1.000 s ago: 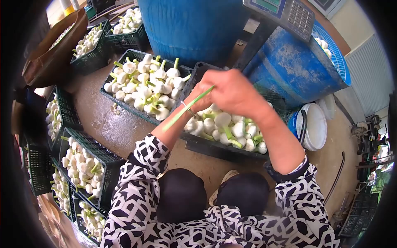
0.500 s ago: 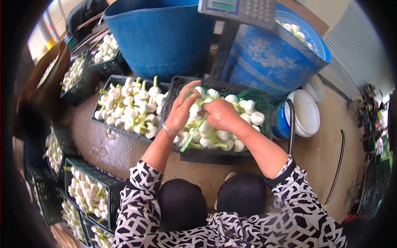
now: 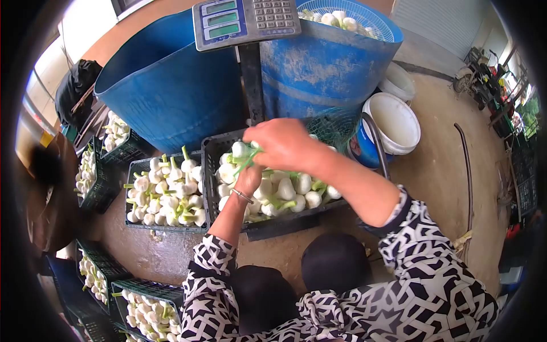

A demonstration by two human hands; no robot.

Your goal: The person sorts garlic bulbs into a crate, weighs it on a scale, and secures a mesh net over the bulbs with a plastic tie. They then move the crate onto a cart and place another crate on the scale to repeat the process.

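Note:
White garlic bulbs with short green stems fill the black crate in front of me. Above its left half, my right hand is closed, slightly blurred, with a thin green strip at its fingers. My left hand, with a bracelet at the wrist, is below and partly behind it; its fingers are hidden. A garlic bulb shows just left of both hands. Green netting lies over the crate's far right corner.
Another garlic crate stands left; several more line the far left. Behind are two large blue tubs and a scale display on a post. White buckets and a curved dark bar stand right.
My view has shifted, so the crates and tubs sit further left. The right hand has come across over the left hand, and the green strip has moved with it.

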